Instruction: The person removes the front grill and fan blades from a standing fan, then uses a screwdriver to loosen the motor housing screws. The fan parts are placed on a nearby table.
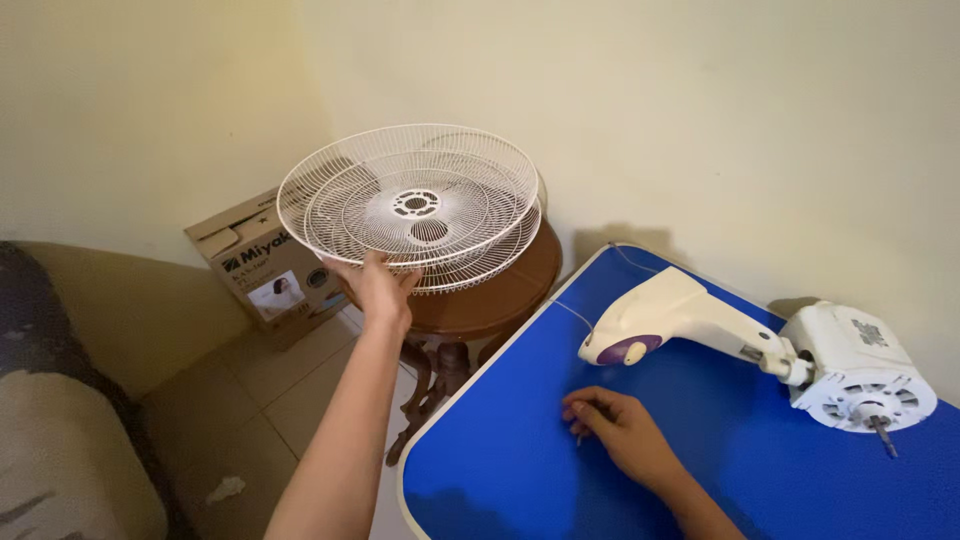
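Observation:
My left hand (378,285) reaches out and grips the near rim of a white wire fan guard (410,200), which lies stacked on a second guard over a round brown wooden side table (500,300). My right hand (620,430) rests on the blue table (520,460) with fingers curled around a small thin object, too small to identify. Just beyond that hand lies a white fan body with a purple base cap (650,325) and its motor head (860,370), shaft pointing toward me.
A cardboard box (265,265) stands on the tiled floor against the cream wall, behind the side table. A beige sofa (70,400) fills the left edge. A thin white cord (575,312) runs across the blue table's far edge.

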